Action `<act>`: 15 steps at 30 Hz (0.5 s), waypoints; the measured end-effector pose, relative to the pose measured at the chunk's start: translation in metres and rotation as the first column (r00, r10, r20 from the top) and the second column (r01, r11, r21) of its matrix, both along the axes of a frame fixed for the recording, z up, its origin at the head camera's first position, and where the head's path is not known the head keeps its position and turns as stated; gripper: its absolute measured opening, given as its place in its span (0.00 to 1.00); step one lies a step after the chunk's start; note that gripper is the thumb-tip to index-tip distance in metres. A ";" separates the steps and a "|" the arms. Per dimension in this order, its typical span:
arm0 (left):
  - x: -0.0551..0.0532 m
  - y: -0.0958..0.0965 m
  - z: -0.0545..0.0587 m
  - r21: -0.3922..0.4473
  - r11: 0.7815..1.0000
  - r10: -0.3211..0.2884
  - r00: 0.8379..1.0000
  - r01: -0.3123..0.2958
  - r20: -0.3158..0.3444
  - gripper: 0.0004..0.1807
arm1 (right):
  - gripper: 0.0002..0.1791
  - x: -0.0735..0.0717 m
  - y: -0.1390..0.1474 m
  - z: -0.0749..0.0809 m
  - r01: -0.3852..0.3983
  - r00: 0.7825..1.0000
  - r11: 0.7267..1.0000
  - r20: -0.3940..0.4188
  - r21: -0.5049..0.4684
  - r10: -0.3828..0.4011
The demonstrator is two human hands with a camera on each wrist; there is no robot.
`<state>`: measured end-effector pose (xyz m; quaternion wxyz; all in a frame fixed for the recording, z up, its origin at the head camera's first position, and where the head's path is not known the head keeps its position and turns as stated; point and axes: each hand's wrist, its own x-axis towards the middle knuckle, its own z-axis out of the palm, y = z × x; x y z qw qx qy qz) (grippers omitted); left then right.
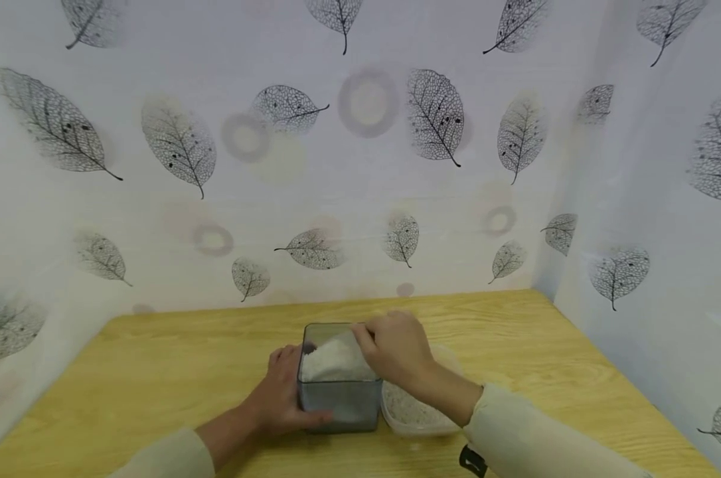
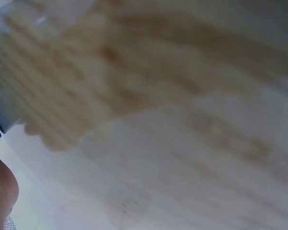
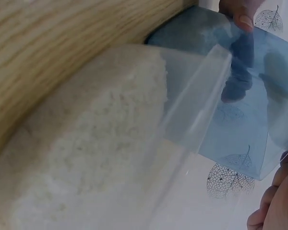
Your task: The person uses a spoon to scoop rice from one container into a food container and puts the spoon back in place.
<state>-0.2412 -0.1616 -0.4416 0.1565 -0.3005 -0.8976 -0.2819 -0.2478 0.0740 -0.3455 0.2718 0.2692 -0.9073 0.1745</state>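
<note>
My left hand (image 1: 285, 395) grips a translucent grey-blue square container (image 1: 342, 406), thumb along its front and fingers round its left side. Inside it shows a smooth white thing (image 1: 336, 362), sloping up toward the right; its kind is unclear. My right hand (image 1: 396, 348) is over the container's right rim, fingers curled, thumb at the upper end of the white thing; its grip is partly hidden. Curled fingers of that hand (image 3: 273, 201) also show in the right wrist view. Right beside the container, under my right forearm, sits a clear tub (image 1: 420, 428) of white, rice-like grains.
Both containers stand on a wood-grain table (image 1: 187, 352). Behind it and on the right hangs a pale curtain-like backdrop (image 1: 360, 186) with leaf prints. A small black object (image 1: 473, 460) is by my right sleeve. The left wrist view is mostly blurred.
</note>
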 end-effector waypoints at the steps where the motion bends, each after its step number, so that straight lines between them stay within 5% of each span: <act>1: 0.000 0.000 0.000 -0.002 1.000 0.000 1.000 0.000 0.002 0.57 | 0.32 0.001 0.001 0.000 0.001 1.000 1.000 0.023 -0.015 -0.001; 9: 0.001 0.000 0.000 -0.006 1.000 0.007 1.000 -0.008 -0.011 0.57 | 0.32 0.004 0.015 -0.002 -0.015 0.974 0.982 0.221 -0.188 0.057; 15: 0.003 0.001 0.000 -0.003 1.000 0.016 1.000 -0.015 0.009 0.59 | 0.32 0.001 0.019 0.002 -0.014 0.973 0.965 0.220 -0.261 0.074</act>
